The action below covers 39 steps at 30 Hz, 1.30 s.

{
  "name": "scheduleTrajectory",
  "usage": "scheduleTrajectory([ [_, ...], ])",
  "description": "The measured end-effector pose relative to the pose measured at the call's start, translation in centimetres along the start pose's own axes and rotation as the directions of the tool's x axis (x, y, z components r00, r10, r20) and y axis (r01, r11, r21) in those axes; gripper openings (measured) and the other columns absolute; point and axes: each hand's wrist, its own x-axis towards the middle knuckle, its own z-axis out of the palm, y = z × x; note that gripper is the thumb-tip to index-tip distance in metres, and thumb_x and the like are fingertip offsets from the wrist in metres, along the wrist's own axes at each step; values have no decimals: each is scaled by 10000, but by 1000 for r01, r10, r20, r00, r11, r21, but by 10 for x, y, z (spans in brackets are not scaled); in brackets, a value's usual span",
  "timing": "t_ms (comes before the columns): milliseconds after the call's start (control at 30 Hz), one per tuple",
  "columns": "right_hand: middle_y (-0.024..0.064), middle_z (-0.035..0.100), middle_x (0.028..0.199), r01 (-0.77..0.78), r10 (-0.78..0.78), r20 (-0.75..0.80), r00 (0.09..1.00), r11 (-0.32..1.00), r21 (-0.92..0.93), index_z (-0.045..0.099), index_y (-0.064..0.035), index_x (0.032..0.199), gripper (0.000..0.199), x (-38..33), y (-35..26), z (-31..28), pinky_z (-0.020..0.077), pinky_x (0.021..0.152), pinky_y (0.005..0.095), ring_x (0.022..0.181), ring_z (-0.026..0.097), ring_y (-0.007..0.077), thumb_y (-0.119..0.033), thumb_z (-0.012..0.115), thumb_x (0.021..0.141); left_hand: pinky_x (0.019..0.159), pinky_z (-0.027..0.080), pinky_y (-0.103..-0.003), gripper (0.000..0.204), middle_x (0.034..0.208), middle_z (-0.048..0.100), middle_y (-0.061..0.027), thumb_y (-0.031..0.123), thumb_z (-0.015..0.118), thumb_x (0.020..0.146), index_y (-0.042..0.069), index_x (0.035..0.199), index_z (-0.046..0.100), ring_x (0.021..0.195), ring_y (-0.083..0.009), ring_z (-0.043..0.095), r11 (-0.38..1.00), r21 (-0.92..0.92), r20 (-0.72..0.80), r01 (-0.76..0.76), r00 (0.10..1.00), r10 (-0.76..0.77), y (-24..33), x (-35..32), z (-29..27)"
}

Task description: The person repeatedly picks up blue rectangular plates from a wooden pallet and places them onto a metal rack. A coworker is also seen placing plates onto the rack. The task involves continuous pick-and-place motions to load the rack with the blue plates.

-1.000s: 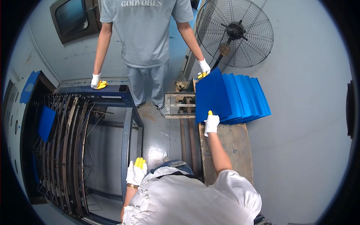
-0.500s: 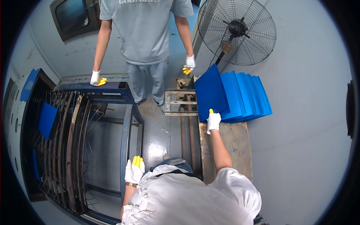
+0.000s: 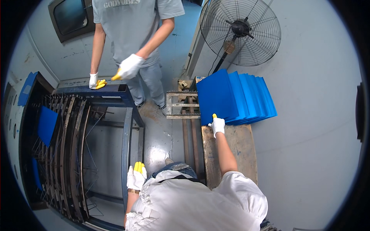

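Note:
My right hand [image 3: 217, 127], in a white glove with yellow fingertips, is at the near edge of the top blue sheet [image 3: 216, 96]. One yellow fingertip lies over that edge; the other fingers are mostly hidden, apparently closed on it. Beneath and to the right, more blue sheets [image 3: 256, 96] fan out in a stack. My left hand [image 3: 137, 176], gloved the same way, rests beside the upright bar of a dark blue metal frame [image 3: 127, 154]. Its fingers are stretched out and it holds nothing.
Across from me stands a co-worker, one gloved hand [image 3: 97, 81] on the frame's far rail, the other [image 3: 129, 68] above it. Curved wire racks [image 3: 73, 154] fill the frame's left. A worn bench [image 3: 231, 152] carries the stack. Behind it stands a large fan [image 3: 239, 29].
The top blue sheet, tilted up before, now lies lower on the stack, my right hand still at its edge. The co-worker's hand nearer the stack has swung left over the frame.

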Motion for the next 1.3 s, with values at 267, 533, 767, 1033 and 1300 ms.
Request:
scheduleTrajectory([
  [267,138,554,740,-480,468,391,793,85,873,542,20,853,219,0,-20,-19,487,455,405,567,551,251,-197,522,834,777,459,-385,333,1041,544,-85,317,410,873,45,1045,494,962,-240,512,999,-41,-8,7,1000,-7,4,5,-4],
  [533,100,513,761,-481,454,399,797,75,874,525,9,847,306,-13,-37,-35,516,516,378,614,523,242,-283,591,782,813,428,-413,382,1098,507,-127,330,363,881,21,1080,467,992,-280,490,995,-95,66,-6,998,13,8,8,-21],
  [767,91,528,870,-529,339,494,801,12,849,477,-47,978,349,-4,-7,-12,434,691,499,702,503,279,-352,534,818,891,365,-424,366,1168,466,-138,296,368,877,41,1129,439,1085,-273,441,277,650,638,-707,707,306,11,17,-71],
  [1033,44,530,963,-564,332,532,779,0,825,475,-104,1010,338,16,20,5,346,824,504,854,489,259,-399,460,846,967,270,-398,404,1285,368,-110,305,327,889,75,1216,381,1196,-238,332,981,70,206,-180,965,163,18,-12,-49],
  [1300,42,529,994,-579,314,544,778,23,815,461,-102,1036,359,21,25,10,349,817,498,863,493,264,-407,449,848,963,272,-392,412,1274,380,-117,304,335,888,52,1211,381,1188,-234,338,978,59,199,-200,962,185,23,-24,-51],
])
